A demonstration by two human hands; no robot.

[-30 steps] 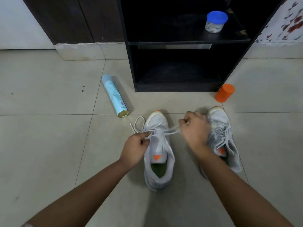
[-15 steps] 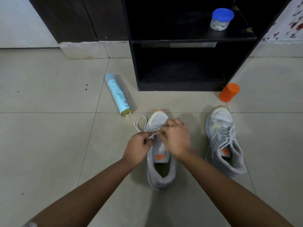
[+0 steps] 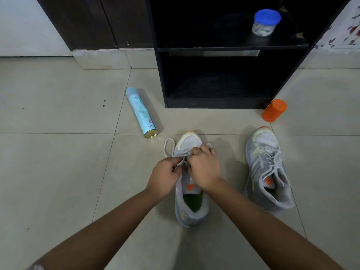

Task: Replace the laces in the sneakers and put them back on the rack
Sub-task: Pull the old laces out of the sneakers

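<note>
Sneaker (image 3: 191, 212) grey, orange toe, green insole; second sneaker (image 3: 266, 172) alike. Lace (image 3: 169, 139) white. Can (image 3: 141, 112) pale blue, gold base. Cap (image 3: 274, 110) orange. Jar (image 3: 267, 18) blue-lidded. Rack (image 3: 214, 103) black. Floor (image 3: 58, 172) beige tile. Wall (image 3: 348, 26) red leaf print.

A single head-worn wide-angle view looks forward and steeply down at the tiled floor (image 3: 58, 172). The sneaker (image 3: 194, 217) sits close at frame centre; the black rack (image 3: 214, 103) stands farther, upper middle.

Two sneakers (image 3: 191, 213) (image 3: 260, 166), one spray can (image 3: 141, 112)
</note>
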